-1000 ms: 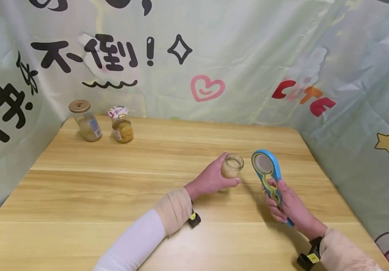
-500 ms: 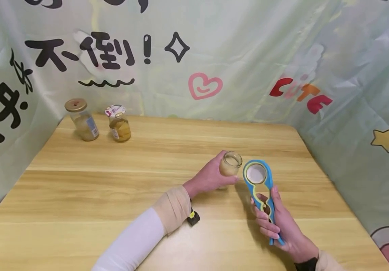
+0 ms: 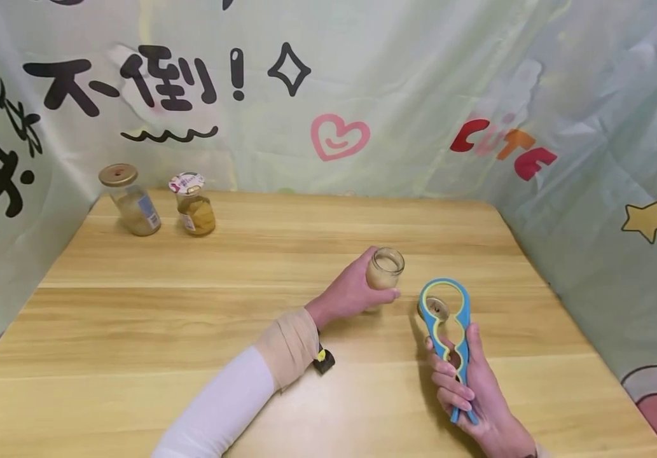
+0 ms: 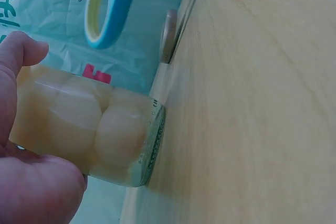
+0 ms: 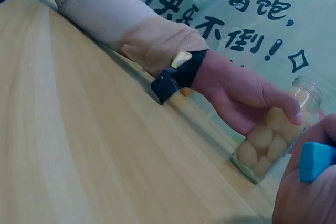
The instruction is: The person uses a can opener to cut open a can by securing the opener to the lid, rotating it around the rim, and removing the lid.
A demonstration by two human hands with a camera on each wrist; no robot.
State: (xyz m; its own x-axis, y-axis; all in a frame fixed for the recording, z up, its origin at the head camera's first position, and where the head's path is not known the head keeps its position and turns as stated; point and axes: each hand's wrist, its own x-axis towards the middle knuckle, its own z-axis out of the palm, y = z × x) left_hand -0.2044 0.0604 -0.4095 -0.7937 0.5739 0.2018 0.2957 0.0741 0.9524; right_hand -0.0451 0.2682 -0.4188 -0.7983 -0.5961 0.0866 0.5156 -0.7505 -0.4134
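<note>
My left hand [image 3: 348,292] grips an open glass jar [image 3: 382,280] around its side. Pale round pieces fill the jar [image 5: 265,148], and its base is at the tabletop in the left wrist view. To the right, my right hand [image 3: 485,391] holds a blue and yellow jar opener [image 3: 465,312] by its handles, large ring pointing away. Through that ring shows a gold metal lid [image 3: 438,309]. In the left wrist view the lid [image 4: 168,36] appears edge-on, close to the tabletop and below the opener [image 4: 118,11].
At the back left of the wooden table [image 3: 191,331] stand a tall jar [image 3: 133,207] with a gold lid and a smaller jar [image 3: 196,210] with a patterned lid and yellow pieces inside. A printed cloth [image 3: 408,83] hangs behind the table and along its sides.
The gold lid has come out of the opener's ring and dropped below it. My right hand has turned the opener and moved it slightly toward me. My left hand keeps gripping the jar.
</note>
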